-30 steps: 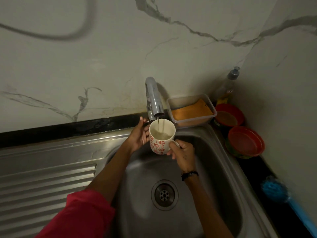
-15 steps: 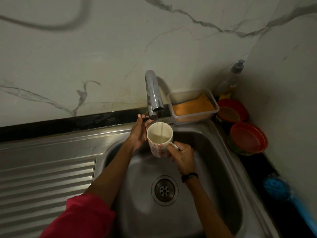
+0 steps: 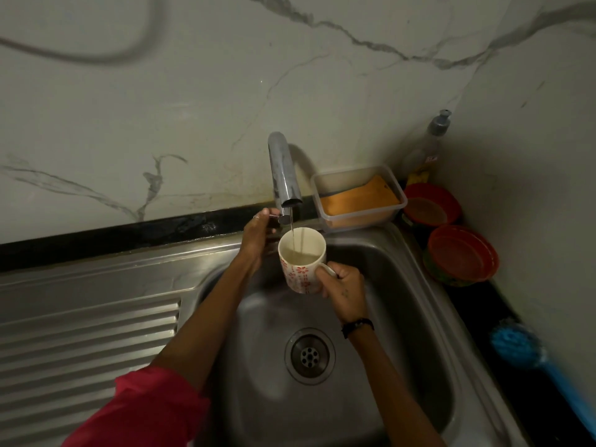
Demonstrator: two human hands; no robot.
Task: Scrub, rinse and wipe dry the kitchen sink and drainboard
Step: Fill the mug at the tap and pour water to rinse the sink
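A steel sink (image 3: 403,311) with a round drain (image 3: 309,355) fills the lower middle, and its ribbed drainboard (image 3: 87,350) runs off to the left. My right hand (image 3: 343,290) grips the handle of a white mug with red flowers (image 3: 301,259) under the chrome tap (image 3: 283,171). A thin stream of water runs into the mug, which is partly full. My left hand (image 3: 258,235) holds the tap lever (image 3: 274,217) behind the mug.
A clear plastic tub with an orange sponge (image 3: 359,196) stands behind the sink at the right. Beside it are a soap pump bottle (image 3: 425,146) and two red bowls (image 3: 461,253). A blue brush (image 3: 522,346) lies on the dark counter at the right.
The view has shifted slightly. Both hands keep their hold on the mug and the lever while water keeps running into the mug.
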